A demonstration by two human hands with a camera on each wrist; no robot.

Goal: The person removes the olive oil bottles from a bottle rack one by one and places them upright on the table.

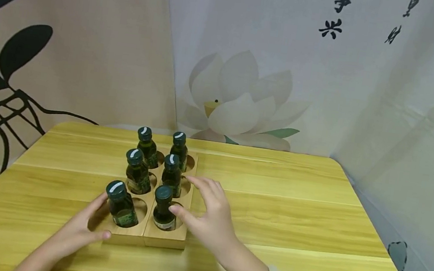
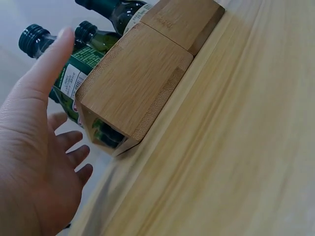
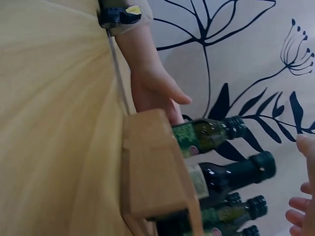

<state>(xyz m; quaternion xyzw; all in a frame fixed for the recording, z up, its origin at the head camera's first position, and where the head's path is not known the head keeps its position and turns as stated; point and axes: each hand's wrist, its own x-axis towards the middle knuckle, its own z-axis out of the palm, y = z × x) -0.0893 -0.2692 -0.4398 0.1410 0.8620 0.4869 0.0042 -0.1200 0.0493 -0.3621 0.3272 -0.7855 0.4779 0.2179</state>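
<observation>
Two light wooden bottle racks, a left rack [image 1: 125, 238] and a right rack [image 1: 165, 242], stand side by side on the table. Small dark green bottles fill their round holes in two columns. My left hand [image 1: 79, 229] is beside the left rack's front corner, thumb and fingers spread near the front left bottle [image 1: 125, 215]. In the left wrist view a gap shows between that hand and the rack. My right hand [image 1: 212, 217] hovers right of the front right bottle [image 1: 162, 213], which has a longer neck and plain cap. Its fingers are loosely extended and grip nothing.
Behind the front pair stand two middle bottles, left [image 1: 137, 177] and right [image 1: 171, 177], and two back bottles, left [image 1: 148, 151] and right [image 1: 179, 151]. The wooden table [image 1: 293, 209] extends to the right. A printed curtain [image 1: 110, 39] hangs beyond the table.
</observation>
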